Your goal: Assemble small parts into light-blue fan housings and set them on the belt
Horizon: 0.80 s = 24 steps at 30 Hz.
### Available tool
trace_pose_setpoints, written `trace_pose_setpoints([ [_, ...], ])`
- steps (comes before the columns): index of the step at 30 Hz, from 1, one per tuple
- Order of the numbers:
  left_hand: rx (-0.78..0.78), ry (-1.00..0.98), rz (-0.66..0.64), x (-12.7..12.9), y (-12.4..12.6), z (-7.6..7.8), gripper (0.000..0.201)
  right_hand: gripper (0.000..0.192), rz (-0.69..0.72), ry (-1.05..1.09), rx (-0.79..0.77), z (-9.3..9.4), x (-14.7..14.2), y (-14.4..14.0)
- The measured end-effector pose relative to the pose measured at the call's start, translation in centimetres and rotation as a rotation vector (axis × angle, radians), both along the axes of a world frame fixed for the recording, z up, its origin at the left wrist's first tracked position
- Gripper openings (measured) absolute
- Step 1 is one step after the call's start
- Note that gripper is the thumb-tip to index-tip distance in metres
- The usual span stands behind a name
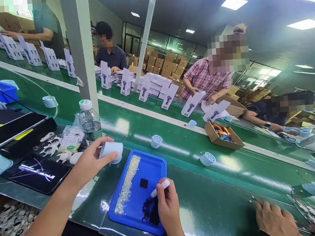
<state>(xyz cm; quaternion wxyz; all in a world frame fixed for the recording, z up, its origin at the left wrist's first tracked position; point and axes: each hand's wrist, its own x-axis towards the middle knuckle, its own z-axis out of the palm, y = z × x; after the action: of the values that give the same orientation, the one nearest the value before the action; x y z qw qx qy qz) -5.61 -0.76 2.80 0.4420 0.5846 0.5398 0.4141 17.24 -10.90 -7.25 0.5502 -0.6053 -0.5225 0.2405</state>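
Note:
My left hand (102,155) is closed around a pale blue plastic cup-shaped part (113,149), held tilted above the left corner of a blue tray (116,217). Over the tray's right side, my right hand (168,200) pinches a white rounded stick-like tool (161,188), its lower end close to a heap of small black pieces (150,210). Small clear-white pieces (127,186) lie in a band along the tray's left side. A black square (143,183) sits near the tray's middle.
A water bottle (90,125) and a dark tablet (39,172) stand left. Pale blue parts (156,141) sit on the green belt (182,150), with white boxes (169,97) beyond. A co-worker's hand (276,219) is at lower right; other people work across the line.

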Motion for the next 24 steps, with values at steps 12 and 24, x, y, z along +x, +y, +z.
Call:
trace_pose_setpoints([
  [12, -0.111, -0.137, 0.047, -0.6, -1.8, -1.4, 0.053, 0.017, 0.119, -0.203, -0.009, 0.5, 0.0, 0.0],
  [24, -0.195, -0.332, 0.045, -0.5, -3.1, -2.1, 0.050, 0.019, 0.149, 0.094, -0.030, 2.7, -2.3, 1.2],
])
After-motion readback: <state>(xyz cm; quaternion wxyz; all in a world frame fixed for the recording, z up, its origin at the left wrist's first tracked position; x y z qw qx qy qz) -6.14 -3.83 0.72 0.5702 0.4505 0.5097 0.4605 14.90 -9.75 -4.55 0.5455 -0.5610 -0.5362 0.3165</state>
